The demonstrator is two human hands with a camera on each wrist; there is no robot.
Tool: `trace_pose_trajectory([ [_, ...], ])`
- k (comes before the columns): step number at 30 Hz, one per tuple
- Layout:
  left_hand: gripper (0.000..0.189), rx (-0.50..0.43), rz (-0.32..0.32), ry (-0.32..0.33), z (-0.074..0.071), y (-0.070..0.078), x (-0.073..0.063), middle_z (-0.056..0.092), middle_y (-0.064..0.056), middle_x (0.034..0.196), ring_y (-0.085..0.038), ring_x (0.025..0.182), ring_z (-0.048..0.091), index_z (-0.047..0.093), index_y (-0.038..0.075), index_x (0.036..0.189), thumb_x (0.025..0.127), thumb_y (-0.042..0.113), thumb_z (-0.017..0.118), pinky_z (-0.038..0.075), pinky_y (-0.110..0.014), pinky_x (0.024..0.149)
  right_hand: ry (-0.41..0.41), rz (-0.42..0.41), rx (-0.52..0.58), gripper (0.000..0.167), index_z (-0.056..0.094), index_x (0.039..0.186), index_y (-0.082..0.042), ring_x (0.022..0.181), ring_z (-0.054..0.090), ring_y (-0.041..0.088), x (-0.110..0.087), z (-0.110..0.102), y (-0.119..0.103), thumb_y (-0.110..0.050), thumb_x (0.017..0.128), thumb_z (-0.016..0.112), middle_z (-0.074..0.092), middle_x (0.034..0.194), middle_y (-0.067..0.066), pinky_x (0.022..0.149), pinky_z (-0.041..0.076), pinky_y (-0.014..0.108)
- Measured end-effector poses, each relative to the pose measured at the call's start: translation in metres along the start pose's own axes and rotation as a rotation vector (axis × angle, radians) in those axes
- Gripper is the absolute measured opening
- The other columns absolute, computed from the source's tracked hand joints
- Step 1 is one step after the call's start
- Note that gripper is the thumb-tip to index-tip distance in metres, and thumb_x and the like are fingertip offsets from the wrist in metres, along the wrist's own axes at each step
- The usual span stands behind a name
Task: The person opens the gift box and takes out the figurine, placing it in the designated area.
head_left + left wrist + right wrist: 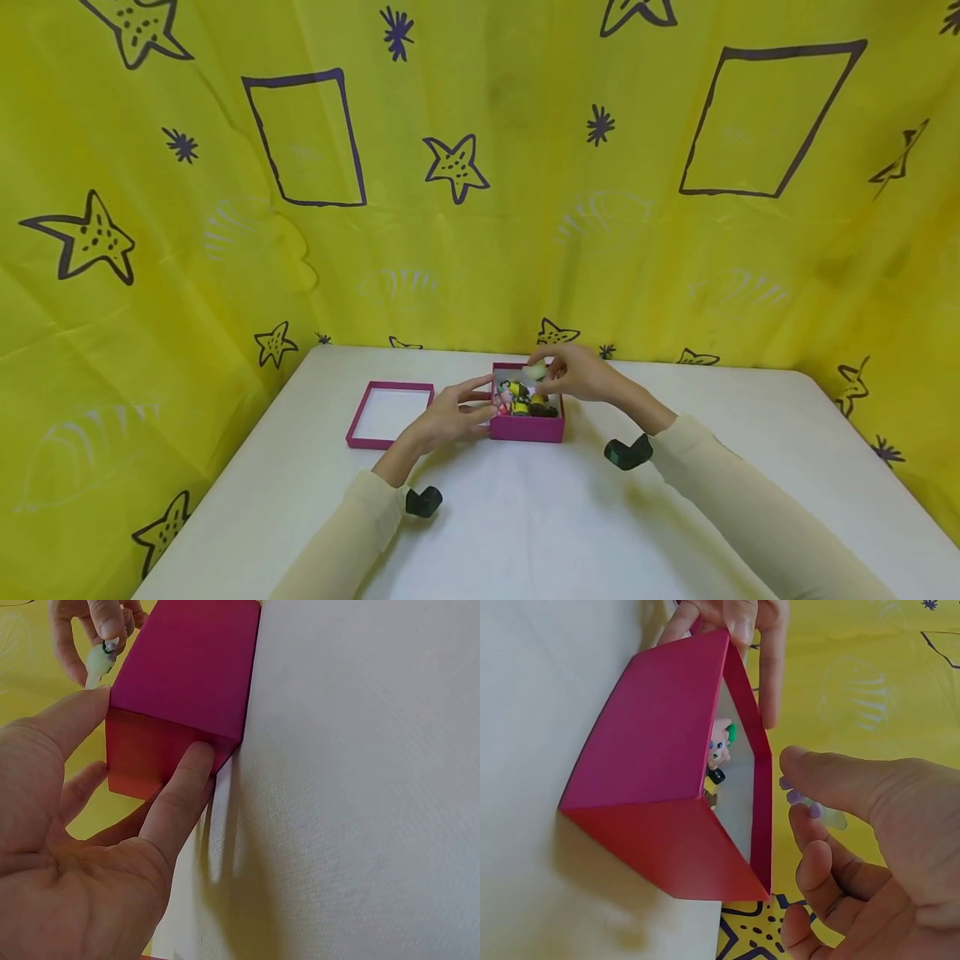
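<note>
A magenta box (pixel 527 430) stands with its top uncovered, holding several small toy figurines (pixel 519 400) in yellow, brown, pink and black. My left hand (pixel 450 413) touches the box's left side with spread fingertips, one near the top rim and another low on the wall, as the left wrist view shows. Over the box's back right part, my right hand (pixel 583 372) pinches a pale green figurine (pixel 834 819) with purple bits between thumb and fingertips. A pink figurine with a green part (pixel 720 744) shows inside the box in the right wrist view.
Left of the box lies its lid (pixel 390 414), white inside with a magenta rim. Both stand on a white table (pixel 525 525). Behind and around the table hangs a yellow curtain (pixel 517 250) with dark star drawings. A dark band piece (pixel 628 452) sits at each wrist.
</note>
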State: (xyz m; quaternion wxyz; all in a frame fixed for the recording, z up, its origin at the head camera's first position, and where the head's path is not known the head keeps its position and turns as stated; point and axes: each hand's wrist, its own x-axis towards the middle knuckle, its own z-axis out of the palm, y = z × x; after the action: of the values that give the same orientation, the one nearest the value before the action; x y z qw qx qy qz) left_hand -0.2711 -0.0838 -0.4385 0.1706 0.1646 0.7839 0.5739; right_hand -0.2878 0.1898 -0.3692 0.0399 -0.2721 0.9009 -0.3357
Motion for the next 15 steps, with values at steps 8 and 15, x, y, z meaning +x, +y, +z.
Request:
trace_pose_trajectory([
  [8,0.065,0.003,0.003,0.003,0.000,-0.001,0.000,0.051,-0.014,0.152,-0.037,0.132,0.056,0.042,0.023,0.159,0.100,0.025,0.070,0.051,-0.045,0.105,0.025,0.028,-0.006,0.038,0.071,0.123,-0.010,0.078,0.061,0.020,-0.010,-0.003,0.005,-0.014,0.087,0.084,0.068,0.086,0.001,0.064,0.054,0.030],
  [15,0.065,0.006,0.019,-0.003,-0.001,-0.001,0.000,0.051,-0.016,0.151,-0.037,0.131,0.057,0.041,0.021,0.159,0.100,0.024,0.069,0.052,-0.044,0.105,0.044,0.035,0.005,0.040,0.071,0.123,-0.012,0.080,0.060,0.021,-0.022,-0.008,0.011,-0.017,0.086,0.085,0.069,0.092,0.002,0.067,0.054,0.033],
])
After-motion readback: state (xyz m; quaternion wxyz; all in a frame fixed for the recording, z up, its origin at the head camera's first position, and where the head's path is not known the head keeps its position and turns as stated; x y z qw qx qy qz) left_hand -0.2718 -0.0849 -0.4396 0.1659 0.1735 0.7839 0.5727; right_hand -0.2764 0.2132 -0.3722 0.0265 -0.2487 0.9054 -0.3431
